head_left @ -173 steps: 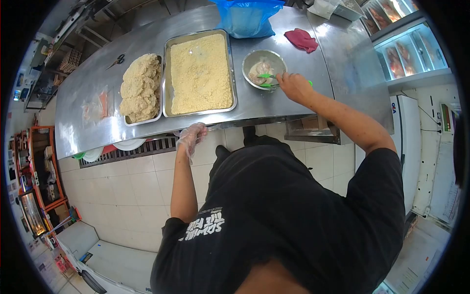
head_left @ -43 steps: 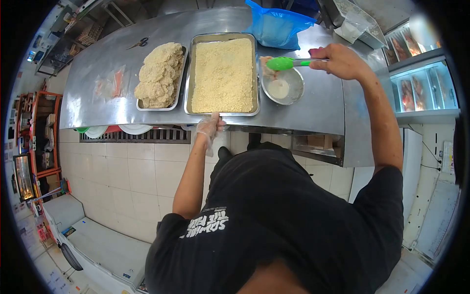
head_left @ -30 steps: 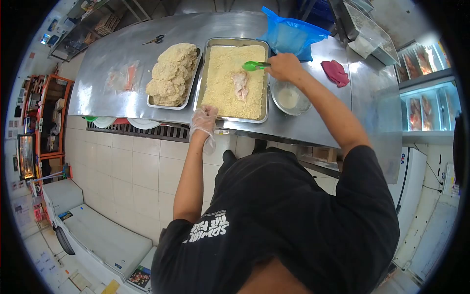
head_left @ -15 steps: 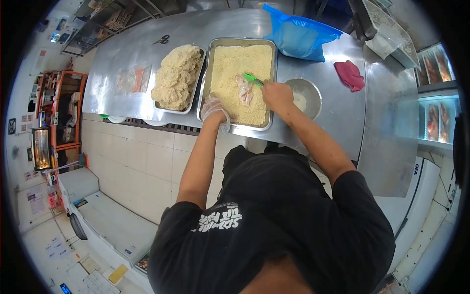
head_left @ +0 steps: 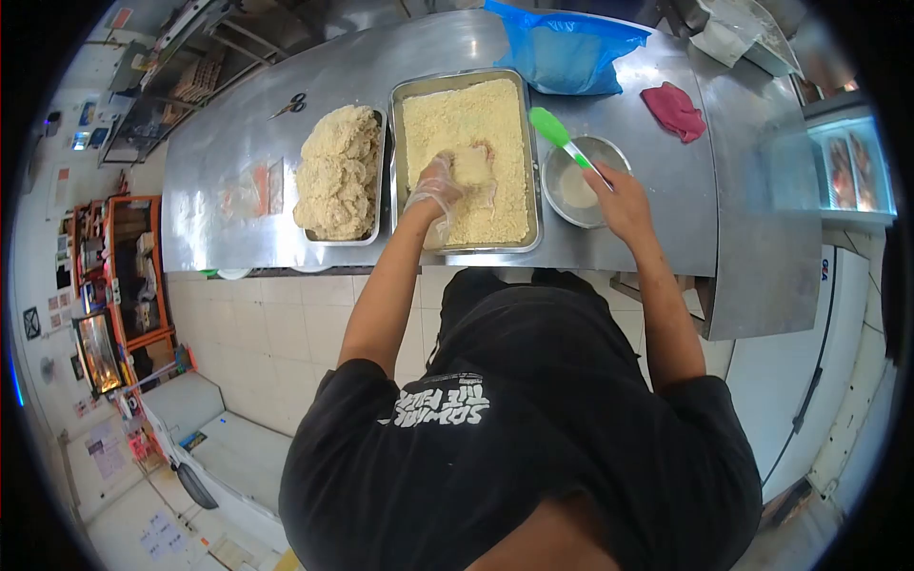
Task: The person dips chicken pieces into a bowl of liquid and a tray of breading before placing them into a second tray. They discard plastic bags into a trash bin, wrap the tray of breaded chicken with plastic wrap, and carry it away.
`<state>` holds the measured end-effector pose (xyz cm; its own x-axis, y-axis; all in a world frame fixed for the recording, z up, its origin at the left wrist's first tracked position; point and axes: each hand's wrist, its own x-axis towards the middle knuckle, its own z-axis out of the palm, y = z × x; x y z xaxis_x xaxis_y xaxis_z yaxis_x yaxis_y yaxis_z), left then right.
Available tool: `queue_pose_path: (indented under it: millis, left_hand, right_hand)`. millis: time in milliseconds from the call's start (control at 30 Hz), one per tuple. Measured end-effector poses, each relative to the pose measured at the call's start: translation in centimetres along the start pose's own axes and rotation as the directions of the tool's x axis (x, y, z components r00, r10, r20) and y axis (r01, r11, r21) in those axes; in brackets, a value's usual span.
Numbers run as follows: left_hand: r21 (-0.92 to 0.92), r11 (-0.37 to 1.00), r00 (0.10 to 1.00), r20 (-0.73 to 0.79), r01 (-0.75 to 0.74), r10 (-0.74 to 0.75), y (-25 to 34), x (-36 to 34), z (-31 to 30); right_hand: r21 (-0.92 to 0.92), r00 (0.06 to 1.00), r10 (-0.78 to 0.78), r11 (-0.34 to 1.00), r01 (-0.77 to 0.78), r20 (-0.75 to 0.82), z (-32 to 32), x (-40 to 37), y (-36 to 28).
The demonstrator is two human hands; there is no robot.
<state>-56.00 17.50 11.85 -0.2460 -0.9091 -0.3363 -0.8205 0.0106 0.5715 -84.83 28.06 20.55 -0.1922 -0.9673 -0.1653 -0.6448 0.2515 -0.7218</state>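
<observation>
My left hand (head_left: pixel 438 188), in a clear plastic glove, reaches into the metal tray (head_left: pixel 396 124) of pale breadcrumbs (head_left: pixel 466 109). Its fingers are apart and low in the crumbs, their tips partly hidden. Right beside them lies a flat piece of raw meat (head_left: pixel 473 167), largely covered with crumbs, its pinkish edge showing. My bare right hand (head_left: pixel 624 202) is closed around the handle of green-tipped tongs (head_left: pixel 549 127). The tongs point up and left, over a steel bowl (head_left: pixel 619 152) holding a pale liquid. Nothing shows between their tips.
Left of the crumbs, a smaller tray (head_left: pixel 383 162) is heaped with breaded pieces (head_left: pixel 338 171). Scissors (head_left: pixel 288 106) and a clear plastic bag (head_left: pixel 257 190) lie farther left. A blue bag (head_left: pixel 571 57) stands behind the bowl, and a red cloth (head_left: pixel 674 111) lies at right.
My right hand has moved the tongs from the meat to above the bowl. My left hand has shifted from the tray's near left corner to the meat, which now has crumbs over it.
</observation>
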Motion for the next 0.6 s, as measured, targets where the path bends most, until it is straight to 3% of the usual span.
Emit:
queue_pose_path:
  millis: [33,100,133,200,233,300,333,400,433,500,600]
  left_hand:
    - [-0.008,1.0,1.0,0.004,-0.016,0.016,-0.4,0.6,-0.2]
    - [0.325,0.92,0.956,-0.119,-0.219,0.27,-1.9,1.9,-0.9]
    - [0.318,0.919,0.954,-0.112,-0.232,0.279,-3.2,2.7,-0.9]
    - [0.497,0.844,0.978,0.055,-0.202,0.201,-4.2,4.0,-1.8]
    - [0.493,0.842,0.974,0.061,-0.218,0.216,-3.8,4.2,-2.2]
    - [0.3,0.946,0.947,0.319,-0.126,0.025,-2.7,4.3,-3.1]
    - [0.299,0.944,0.945,0.325,-0.142,0.039,-2.5,4.3,-2.7]
    - [0.151,0.941,0.93,0.264,-0.303,0.257,-2.1,4.2,-1.8]
    - [0.149,0.937,0.925,0.268,-0.316,0.27,-2.1,4.3,-1.4]
    - [0.149,0.754,0.765,0.21,-0.64,0.608,-2.0,4.1,-0.4]
    - [0.236,0.689,0.728,0.264,-0.685,0.633,-1.1,-0.2,1.0]
  right_hand:
    - [-0.011,1.0,0.005,1.0,-0.005,-0.014,-0.2,-0.7,0.3]
    - [0.028,0.989,0.134,0.991,-0.133,-0.054,0.2,-2.3,1.1]
    - [0.022,0.988,0.144,0.99,-0.142,-0.064,0.6,-3.2,1.3]
    - [0.092,0.967,0.225,0.972,-0.214,-0.123,1.5,-4.5,1.3]
    - [0.09,0.963,0.232,0.971,-0.221,-0.137,1.9,-5.1,1.2]
    - [0.165,0.946,0.283,0.952,-0.257,-0.159,2.8,-6.2,1.0]
    - [0.165,0.941,0.289,0.951,-0.261,-0.174,3.2,-6.7,1.0]
    - [0.195,0.906,0.358,0.928,-0.318,-0.225,3.8,-7.6,0.7]
    - [0.195,0.901,0.363,0.927,-0.322,-0.238,4.0,-8.1,0.4]
    - [0.298,0.881,0.406,0.895,-0.331,-0.243,4.3,-9.1,-0.2]
    - [0.391,0.855,0.441,0.863,-0.32,-0.273,5.1,-10.2,-0.3]
